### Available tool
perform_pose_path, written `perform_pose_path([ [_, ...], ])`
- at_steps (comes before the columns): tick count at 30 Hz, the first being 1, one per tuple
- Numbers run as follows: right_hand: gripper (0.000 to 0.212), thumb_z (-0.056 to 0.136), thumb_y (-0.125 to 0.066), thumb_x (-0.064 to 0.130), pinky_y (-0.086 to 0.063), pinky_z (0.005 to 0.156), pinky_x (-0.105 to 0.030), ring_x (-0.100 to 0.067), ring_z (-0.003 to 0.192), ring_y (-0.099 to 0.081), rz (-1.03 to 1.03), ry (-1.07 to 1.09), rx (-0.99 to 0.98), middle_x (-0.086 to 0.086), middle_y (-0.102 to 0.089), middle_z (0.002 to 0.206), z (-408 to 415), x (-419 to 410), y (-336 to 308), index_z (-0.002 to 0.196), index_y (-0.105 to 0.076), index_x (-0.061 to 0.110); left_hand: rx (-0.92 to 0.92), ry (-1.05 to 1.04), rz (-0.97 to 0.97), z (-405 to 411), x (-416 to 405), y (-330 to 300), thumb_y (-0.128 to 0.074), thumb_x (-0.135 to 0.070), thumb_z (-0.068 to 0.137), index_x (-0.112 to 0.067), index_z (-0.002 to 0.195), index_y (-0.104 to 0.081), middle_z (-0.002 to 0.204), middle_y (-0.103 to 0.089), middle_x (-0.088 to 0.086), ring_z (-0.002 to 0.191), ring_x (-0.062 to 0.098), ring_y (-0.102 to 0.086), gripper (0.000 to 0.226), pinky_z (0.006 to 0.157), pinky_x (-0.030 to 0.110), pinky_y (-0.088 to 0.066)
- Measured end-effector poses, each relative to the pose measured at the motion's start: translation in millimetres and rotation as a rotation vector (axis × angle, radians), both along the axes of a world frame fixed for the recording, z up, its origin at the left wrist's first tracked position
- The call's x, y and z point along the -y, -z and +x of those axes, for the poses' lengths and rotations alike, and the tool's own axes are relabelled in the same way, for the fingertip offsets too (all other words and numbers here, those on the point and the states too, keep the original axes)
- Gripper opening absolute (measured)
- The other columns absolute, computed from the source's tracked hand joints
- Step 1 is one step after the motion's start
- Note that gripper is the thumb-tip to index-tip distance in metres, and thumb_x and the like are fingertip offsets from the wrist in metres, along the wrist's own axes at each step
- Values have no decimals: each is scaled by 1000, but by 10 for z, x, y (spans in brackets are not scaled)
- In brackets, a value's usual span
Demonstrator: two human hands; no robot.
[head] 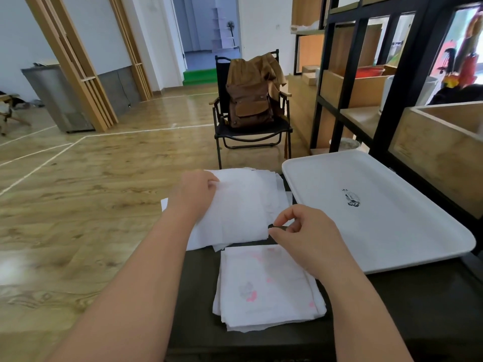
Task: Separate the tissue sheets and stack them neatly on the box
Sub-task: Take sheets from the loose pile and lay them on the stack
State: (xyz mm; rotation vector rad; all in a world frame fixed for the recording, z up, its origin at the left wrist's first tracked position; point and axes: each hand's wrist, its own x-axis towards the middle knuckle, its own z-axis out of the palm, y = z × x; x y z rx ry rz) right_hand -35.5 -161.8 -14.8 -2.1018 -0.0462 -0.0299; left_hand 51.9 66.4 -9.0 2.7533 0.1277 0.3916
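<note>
A loose pile of white tissue sheets [243,205] lies at the far end of the dark table [418,296]. My left hand [193,194] pinches the top sheet at its far left corner. My right hand [305,233] pinches the near right corner of the same sheet between thumb and fingers. Nearer to me lies a squared stack of tissue sheets [266,286]; pink print shows through it from what lies underneath. The box itself is hidden under that stack.
A white tray [379,231] with a small dark logo sits to the right of the tissues. A black shelf frame [392,82] with wooden boxes rises behind it. A black folding chair [251,131] holding a brown backpack stands beyond the table on the wooden floor.
</note>
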Motion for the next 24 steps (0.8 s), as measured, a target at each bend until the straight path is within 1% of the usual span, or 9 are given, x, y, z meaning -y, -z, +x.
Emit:
perform_pose_path([
  [2, 11, 80, -71, 27, -36, 46, -4, 10, 58, -52, 9, -1, -2, 9, -56, 59, -1, -10, 3, 75, -62, 30, 49, -29, 31, -13, 4, -14, -48, -9, 92, -20, 78, -68, 75, -62, -7, 78, 25, -54, 27, 56, 28, -34],
  [6, 9, 82, -69, 30, -35, 45, -7, 6, 58, -55, 43, -15, 12, 8, -63, 64, -16, -47, 0, 74, -64, 31, 114, -24, 12, -100, 45, -120, -50, -11, 96, -15, 108, -74, 98, -72, 5, 82, 22, -57, 27, 64, 28, -36],
  [10, 23, 96, -52, 33, -49, 63, -19, -2, 65, -65, 231, -56, -56, 7, -70, 74, -40, -96, -36, 82, -70, 29, 249, 1, 35, -462, 189, -314, -52, -14, 95, -19, 83, -68, 76, -66, -1, 62, 14, -51, 21, 51, 28, -32],
  [12, 32, 101, -44, 34, -57, 75, -27, -6, 70, -69, 319, -53, -128, 3, -73, 77, -49, -131, -59, 87, -71, 24, 313, 60, 37, -741, 267, -336, -58, -11, 93, -19, 93, -75, 89, -74, -2, 78, 22, -63, 19, 64, 31, -46],
  [15, 37, 102, -41, 38, -57, 88, -35, -16, 78, -72, 394, -40, -228, 0, -75, 79, -42, -155, -81, 90, -71, 19, 295, 59, -8, -1147, 373, -284, -61, -6, 90, -22, 101, -78, 101, -75, -8, 95, 17, -67, 26, 77, 26, -45],
  [17, 39, 100, -43, 43, -55, 91, -36, -16, 78, -73, 401, -44, -275, 0, -76, 80, -36, -174, -91, 90, -71, 18, 277, 28, -59, -1345, 431, -228, -60, -4, 90, -23, 101, -78, 104, -74, -10, 99, 14, -65, 28, 80, 25, -45],
  [20, 46, 96, -46, 54, -55, 91, -34, -12, 75, -74, 412, -76, -336, 0, -76, 76, -43, -226, -112, 90, -72, 16, 303, 73, -41, -1540, 550, -216, -69, 5, 81, -18, 93, -79, 94, -76, -5, 89, 21, -69, 28, 78, 37, -54],
  [22, 46, 93, -52, 55, -57, 87, -33, -14, 74, -74, 439, -109, -367, -1, -75, 72, -53, -258, -123, 80, -72, 15, 285, 140, 35, -1621, 641, -238, -71, 7, 77, -18, 90, -80, 88, -76, -2, 81, 24, -70, 29, 71, 43, -56],
  [24, 44, 90, -62, 46, -58, 83, -33, -15, 68, -71, 429, -120, -329, 0, -70, 63, -68, -264, -115, 60, -69, 15, 168, 193, 73, -1670, 726, -269, -63, -4, 88, -28, 101, -78, 99, -74, -9, 93, 16, -66, 31, 83, 37, -52],
])
